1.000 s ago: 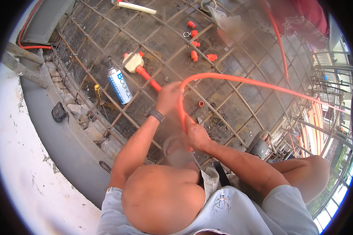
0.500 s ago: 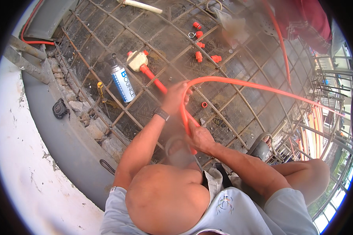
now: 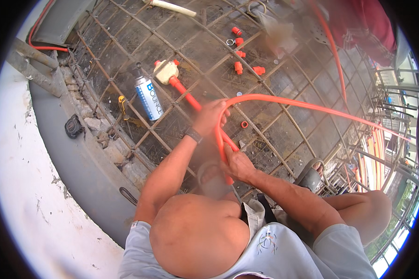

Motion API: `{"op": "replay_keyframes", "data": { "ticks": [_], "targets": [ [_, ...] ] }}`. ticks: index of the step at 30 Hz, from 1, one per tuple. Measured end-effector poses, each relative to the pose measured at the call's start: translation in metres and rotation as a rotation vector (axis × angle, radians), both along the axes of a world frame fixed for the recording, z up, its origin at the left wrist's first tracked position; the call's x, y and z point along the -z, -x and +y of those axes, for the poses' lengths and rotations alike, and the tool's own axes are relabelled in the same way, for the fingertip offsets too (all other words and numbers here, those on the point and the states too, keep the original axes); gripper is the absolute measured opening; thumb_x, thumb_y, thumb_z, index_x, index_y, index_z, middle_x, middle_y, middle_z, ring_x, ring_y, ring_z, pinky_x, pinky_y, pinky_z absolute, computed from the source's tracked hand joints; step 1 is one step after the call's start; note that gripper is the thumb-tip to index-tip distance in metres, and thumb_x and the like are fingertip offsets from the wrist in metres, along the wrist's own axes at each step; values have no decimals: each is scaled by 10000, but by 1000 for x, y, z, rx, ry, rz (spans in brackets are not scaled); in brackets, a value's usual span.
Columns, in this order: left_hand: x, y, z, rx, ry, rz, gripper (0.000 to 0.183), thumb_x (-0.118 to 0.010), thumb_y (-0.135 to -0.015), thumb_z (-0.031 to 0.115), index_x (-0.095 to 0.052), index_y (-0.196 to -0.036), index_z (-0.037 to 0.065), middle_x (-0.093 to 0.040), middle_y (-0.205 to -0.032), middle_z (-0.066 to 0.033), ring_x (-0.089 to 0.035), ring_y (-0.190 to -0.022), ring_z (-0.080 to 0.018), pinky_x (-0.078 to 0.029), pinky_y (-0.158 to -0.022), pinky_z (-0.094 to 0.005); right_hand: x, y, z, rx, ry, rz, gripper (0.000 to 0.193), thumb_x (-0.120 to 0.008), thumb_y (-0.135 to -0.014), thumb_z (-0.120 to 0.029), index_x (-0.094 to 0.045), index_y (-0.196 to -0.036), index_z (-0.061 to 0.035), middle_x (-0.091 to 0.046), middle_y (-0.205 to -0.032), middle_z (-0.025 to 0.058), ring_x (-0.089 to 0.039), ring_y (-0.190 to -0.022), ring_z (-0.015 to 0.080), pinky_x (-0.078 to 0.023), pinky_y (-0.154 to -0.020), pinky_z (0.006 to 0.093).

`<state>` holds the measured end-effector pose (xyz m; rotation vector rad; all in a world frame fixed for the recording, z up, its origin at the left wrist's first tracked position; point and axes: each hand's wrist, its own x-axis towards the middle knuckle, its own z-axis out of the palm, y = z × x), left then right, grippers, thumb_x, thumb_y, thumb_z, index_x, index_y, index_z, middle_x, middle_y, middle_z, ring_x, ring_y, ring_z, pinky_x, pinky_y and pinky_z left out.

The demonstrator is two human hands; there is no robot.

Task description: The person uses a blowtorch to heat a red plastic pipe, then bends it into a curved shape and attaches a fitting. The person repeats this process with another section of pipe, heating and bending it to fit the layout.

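An orange conduit pipe [image 3: 288, 100] runs in from the right, bends sharply and passes down through both my hands. My left hand [image 3: 208, 121] is closed round it at the bend. Lower down, my right hand [image 3: 239, 165] grips the same pipe, its lower end showing below the fingers. Beyond my left hand, a straight orange pipe length [image 3: 186, 95] leads to a cream round junction box [image 3: 166, 73] with orange fittings. Whether that length joins the bent pipe is hidden by my left hand. A small orange ring [image 3: 244, 124] lies to the right of my left hand.
Crossed steel rebar [image 3: 286, 111] covers the floor. Left are a blue-and-white spray can [image 3: 149, 100], a yellow utility knife [image 3: 122, 107] and a tape measure [image 3: 73, 126]. Several orange fittings [image 3: 239, 68] lie ahead, with a white pipe [image 3: 172, 7] farther off. A person in red clothing [image 3: 368, 28] is far right.
My view has shifted a little, so the floor items sit slightly farther right. Both hands keep their hold on the orange pipe, almost unmoved.
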<state>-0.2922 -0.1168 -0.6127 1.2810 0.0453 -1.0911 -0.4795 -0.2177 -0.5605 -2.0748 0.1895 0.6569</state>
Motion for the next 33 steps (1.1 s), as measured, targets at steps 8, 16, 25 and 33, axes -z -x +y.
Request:
{"op": "replay_keyframes", "data": {
  "ticks": [8,16,25,33],
  "targets": [
    [13,-1,-2,64,-148,-666,423,-583,-1100,303,-663,-1361,-19,-689,-1001,-29,-637,-878,-90,-553,-790,-281,6,7,-4,-49,36,-44,614,-637,-913,-225,-408,-1365,122,-647,-848,368,-671,-823,534,-541,-736,591],
    [18,7,2,17,-214,-438,333,-628,-1078,248,-682,-1277,-14,-679,-1000,4,-619,-912,-87,-523,-829,-277,8,10,-6,-76,62,-61,643,-639,-909,-227,-401,-1383,136,-654,-843,361,-676,-810,527,-545,-725,584],
    [-3,28,1,18,-141,-554,533,-708,-986,132,-538,-1483,39,-657,-937,-30,-641,-817,-122,-546,-759,-300,0,8,-2,-36,6,-68,626,-640,-913,-226,-402,-1385,109,-644,-822,356,-664,-789,532,-529,-715,594],
    [-22,42,-1,-59,-23,-102,660,-623,-1017,85,-349,-1617,97,-590,-839,-36,-528,-547,-86,-473,-477,-269,-4,10,0,-10,-5,-11,549,-646,-904,-198,-423,-1334,59,-642,-847,353,-667,-826,537,-531,-754,599]
  ]
}}
